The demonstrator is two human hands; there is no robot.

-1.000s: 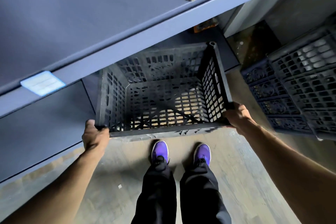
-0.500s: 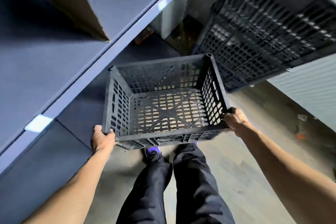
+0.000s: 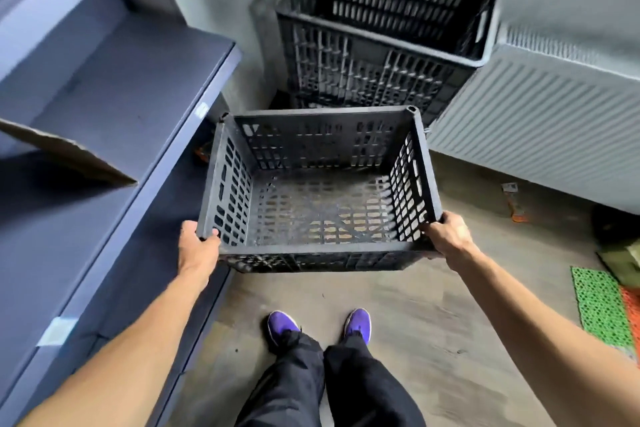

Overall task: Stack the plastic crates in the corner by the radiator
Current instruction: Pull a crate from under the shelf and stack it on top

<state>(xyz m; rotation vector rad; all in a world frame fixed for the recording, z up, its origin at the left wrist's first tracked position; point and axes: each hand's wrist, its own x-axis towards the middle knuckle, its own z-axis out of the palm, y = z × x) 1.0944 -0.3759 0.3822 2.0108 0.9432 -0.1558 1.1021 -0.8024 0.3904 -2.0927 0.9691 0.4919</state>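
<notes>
Holding an empty black crate (image 3: 320, 194) at the centre of the frame, above the floor (image 3: 415, 305); left hand (image 3: 197, 248) clamped in a closed grip on its near left corner, right hand (image 3: 448, 236) clamped on its near right corner; behind it, at upper centre, a stack of black crates (image 3: 374, 45) standing in the corner, just beside the white radiator (image 3: 540, 121) at right; grey shelving (image 3: 114, 87) along the left; purple shoes (image 3: 282, 326) at the bottom; green mat (image 3: 601, 308) at the right edge.
</notes>
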